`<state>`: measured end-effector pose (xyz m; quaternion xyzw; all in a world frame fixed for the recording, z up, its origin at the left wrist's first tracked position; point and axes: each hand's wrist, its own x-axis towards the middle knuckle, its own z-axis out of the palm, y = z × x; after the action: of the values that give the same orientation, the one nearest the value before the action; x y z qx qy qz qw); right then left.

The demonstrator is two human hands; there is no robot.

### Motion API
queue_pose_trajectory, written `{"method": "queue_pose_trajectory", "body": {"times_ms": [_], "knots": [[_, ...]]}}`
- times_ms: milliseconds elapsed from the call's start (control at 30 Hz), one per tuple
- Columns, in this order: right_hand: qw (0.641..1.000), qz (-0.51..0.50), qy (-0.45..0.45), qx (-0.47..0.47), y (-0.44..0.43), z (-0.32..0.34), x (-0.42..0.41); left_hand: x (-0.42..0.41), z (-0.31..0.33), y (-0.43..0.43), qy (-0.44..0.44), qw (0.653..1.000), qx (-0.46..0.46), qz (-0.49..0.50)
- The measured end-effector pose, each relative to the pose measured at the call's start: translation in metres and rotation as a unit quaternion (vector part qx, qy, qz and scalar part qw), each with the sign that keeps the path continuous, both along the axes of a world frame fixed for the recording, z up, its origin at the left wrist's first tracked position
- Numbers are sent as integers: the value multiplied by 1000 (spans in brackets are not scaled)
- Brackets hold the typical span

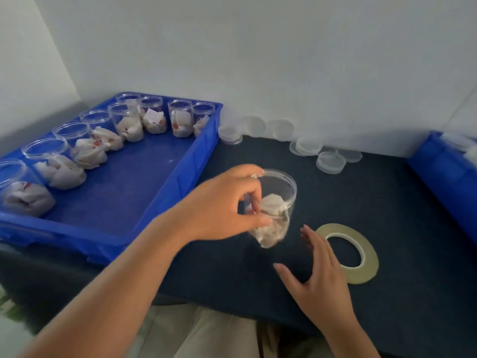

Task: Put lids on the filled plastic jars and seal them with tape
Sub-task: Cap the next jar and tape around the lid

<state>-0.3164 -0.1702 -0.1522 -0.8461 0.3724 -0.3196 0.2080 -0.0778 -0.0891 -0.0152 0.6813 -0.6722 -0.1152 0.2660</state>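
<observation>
My left hand (222,205) grips an unlidded filled jar (273,210), seemingly airborne; my right hand (317,275) spreads empty. Next, fetch a lid (331,162).

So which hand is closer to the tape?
Right. The right hand is open, right beside the tape, at its left edge. The left hand is farther off, up and left of the tape, gripping a jar.

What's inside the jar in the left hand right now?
Through the clear jar wall, crumpled white packets fill the lower half. The top is open, with no lid. The left hand covers the near side, so anything behind the fingers is hidden.
</observation>
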Motion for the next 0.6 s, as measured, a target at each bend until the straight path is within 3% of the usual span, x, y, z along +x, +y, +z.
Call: {"method": "queue_pose_trajectory", "body": {"times_ms": [167,267,367,433,467,533,600], "knots": [[995,13,-55,87,-2,4,-3,-35,-50,-7,29,997,29,-59],[995,24,-62,77,-6,0,-2,-42,-62,-16,45,994,27,-99],[992,15,-92,85,-10,0,-2,-30,-58,-30,176,966,59,-182],[991,12,-96,89,-11,-1,-2,-20,-51,-53,297,942,65,-143],[991,13,-93,91,-11,-2,-2,-16,-50,-73,317,943,51,-89],[991,20,-85,103,-9,-2,-1,-9,-50,-122,276,960,44,16],[989,20,-80,120,-11,-3,-2,-5,-53,-179,212,971,109,36]]}}
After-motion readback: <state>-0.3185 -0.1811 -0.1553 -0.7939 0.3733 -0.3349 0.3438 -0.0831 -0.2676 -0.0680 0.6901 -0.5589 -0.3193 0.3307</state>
